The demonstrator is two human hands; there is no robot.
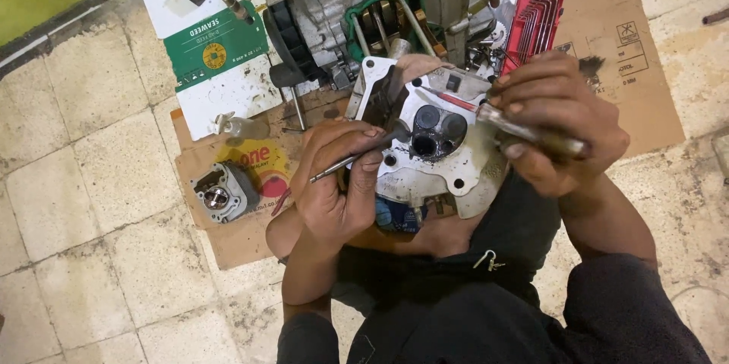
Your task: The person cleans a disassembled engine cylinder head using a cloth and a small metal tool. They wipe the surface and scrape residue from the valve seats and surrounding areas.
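A bare aluminium cylinder head (448, 153), pale grey and roughly square with bolt holes at its corners, rests across the person's lap in the middle of the view, its combustion-chamber face turned up toward the camera. The dark, soot-stained valve recesses sit near its centre.

The left hand (334, 189) is closed in a pinch around a thin, straight steel rod tool (357, 157), thumb and forefingers pressed together on the shaft. The rod's long axis runs from near-left to far-right, its working tip pointing up and right into the blackened chamber.

The right hand (558, 125) is curled shut around a stubby metal-shafted driver with a red tip (486, 112). Its long axis lies nearly level, the tip pointing left onto the far part of the head's face.

As a judgement, working well here calls for keeping the head braced on the thighs, holding each tool low on its shaft for control, and keeping the tips off the machined sealing face, which scratches easily.

To the left, on brown cardboard over pale tiled floor (83, 204), stands a small finned grey cylinder barrel (222, 194). Farther off lie the open engine crankcase with green gasket edging (380, 15) and, to its right, a red holder of hex keys (535, 26).
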